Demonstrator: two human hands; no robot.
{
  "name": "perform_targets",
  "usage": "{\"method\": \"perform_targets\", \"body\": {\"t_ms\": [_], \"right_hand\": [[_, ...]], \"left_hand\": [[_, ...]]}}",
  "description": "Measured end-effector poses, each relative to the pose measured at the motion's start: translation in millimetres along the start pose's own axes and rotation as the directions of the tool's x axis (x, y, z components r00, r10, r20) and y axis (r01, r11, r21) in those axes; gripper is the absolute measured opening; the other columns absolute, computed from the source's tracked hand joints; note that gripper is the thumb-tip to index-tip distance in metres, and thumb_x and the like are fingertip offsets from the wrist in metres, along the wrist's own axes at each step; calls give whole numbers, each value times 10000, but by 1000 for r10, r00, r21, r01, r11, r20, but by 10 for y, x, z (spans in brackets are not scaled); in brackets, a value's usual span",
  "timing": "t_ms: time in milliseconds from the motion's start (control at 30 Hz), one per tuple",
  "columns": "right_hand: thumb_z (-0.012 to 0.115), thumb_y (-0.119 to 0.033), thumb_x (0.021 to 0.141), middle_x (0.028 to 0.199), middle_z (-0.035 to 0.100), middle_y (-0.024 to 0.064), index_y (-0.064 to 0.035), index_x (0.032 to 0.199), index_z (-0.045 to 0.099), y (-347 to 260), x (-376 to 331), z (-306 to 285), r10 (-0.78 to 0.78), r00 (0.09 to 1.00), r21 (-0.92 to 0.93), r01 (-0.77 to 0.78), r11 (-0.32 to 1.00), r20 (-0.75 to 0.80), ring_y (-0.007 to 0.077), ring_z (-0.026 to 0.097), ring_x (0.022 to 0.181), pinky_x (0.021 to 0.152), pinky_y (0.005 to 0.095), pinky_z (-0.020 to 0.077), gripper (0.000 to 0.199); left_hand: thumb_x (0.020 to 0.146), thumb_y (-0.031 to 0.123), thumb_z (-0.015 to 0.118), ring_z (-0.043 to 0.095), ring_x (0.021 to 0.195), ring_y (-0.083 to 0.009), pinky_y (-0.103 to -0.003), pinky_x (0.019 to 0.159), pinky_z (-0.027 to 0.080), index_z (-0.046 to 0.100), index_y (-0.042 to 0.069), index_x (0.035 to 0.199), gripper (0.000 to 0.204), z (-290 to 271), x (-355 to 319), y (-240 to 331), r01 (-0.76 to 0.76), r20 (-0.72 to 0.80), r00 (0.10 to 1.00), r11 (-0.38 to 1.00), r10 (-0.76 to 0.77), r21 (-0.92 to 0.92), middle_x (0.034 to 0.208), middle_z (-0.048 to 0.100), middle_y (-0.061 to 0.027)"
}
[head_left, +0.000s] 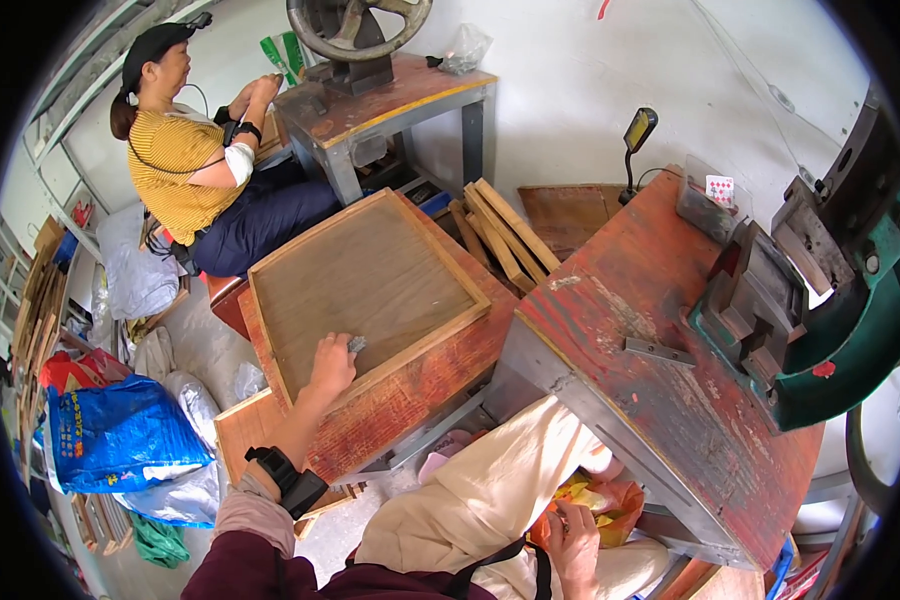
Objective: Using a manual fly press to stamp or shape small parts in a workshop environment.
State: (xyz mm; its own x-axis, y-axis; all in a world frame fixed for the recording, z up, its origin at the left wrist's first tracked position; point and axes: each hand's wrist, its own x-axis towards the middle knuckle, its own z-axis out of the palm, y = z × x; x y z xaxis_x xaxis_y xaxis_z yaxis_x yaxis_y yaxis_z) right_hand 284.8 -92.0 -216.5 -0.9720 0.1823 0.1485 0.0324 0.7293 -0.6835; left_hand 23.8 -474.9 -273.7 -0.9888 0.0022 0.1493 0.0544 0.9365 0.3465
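My left hand [332, 362] reaches into a shallow wooden tray [365, 275] with a raised rim and pinches a small grey metal piece [357, 344] near the tray's front edge. A black band sits on that wrist. My right hand [573, 532] is low by my lap, under the red worktable, fingers in an orange and yellow bag [598, 497]; what it grips is hidden. The tray rests on a worn red wooden stand [400, 400].
A red worktable [670, 380] at right carries a green metal press [820, 300] and a flat metal bar [658, 351]. Another person [195, 170] sits at a second bench with a wheel press [355, 35]. Wooden slats [500, 235] and bags [120, 435] lie on the floor.
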Motion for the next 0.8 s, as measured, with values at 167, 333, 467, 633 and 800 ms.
{"method": "perform_targets", "body": {"t_ms": [167, 333, 467, 633, 800], "right_hand": [[640, -28, 799, 809, 596, 171, 12, 967, 617, 78, -14, 5, 2, 1000, -24, -2, 1000, -18, 312, 605, 683, 616, 372, 494, 175], [639, -30, 802, 817, 596, 176, 20, 967, 610, -3, -5, -87, 63, 998, -13, -63, 998, -21, 312, 614, 681, 610, 362, 499, 175], [644, -58, 808, 834, 598, 168, 8, 980, 616, 100, -5, -191, 35, 998, -15, -36, 999, -54, 318, 617, 711, 638, 372, 505, 186], [647, -45, 799, 864, 618, 173, 11, 969, 620, 66, 30, -393, 25, 988, 58, -16, 998, -155, 321, 608, 767, 696, 377, 510, 181], [669, -32, 778, 940, 602, 164, 14, 1048, 585, -141, 174, -867, -75, 943, -69, 56, 996, -325, 329, 584, 822, 706, 384, 498, 287]], "left_hand": [[783, 67, 626, 549, 947, -392, -445, 837, 447, 582, -8, 1045, 276, -182, 72, -3, 92, 70, 994, 991, -86, -93, 997, 578, -226], [814, 102, 617, 566, 913, -372, -420, 813, 448, 583, -4, 1037, 249, -632, 161, 384, 88, 134, 989, 961, -54, -263, 983, 590, -211], [817, 80, 620, 573, 809, -261, -356, 727, 457, 568, -1, 1063, 265, -975, 173, 1100, -142, 76, 981, 927, 179, -348, 926, 579, -157], [852, 88, 598, 568, 880, -288, -361, 779, 454, 550, 33, 1118, 276, -1304, -5, 2239, -511, 126, 776, 732, 619, -451, 982, 570, -131], [832, 79, 596, 520, 1022, -326, -387, 893, 433, 540, 1, 1125, 308, -1100, -188, 3274, -802, 37, 336, 306, 941, -513, 1061, 539, -155]]}}
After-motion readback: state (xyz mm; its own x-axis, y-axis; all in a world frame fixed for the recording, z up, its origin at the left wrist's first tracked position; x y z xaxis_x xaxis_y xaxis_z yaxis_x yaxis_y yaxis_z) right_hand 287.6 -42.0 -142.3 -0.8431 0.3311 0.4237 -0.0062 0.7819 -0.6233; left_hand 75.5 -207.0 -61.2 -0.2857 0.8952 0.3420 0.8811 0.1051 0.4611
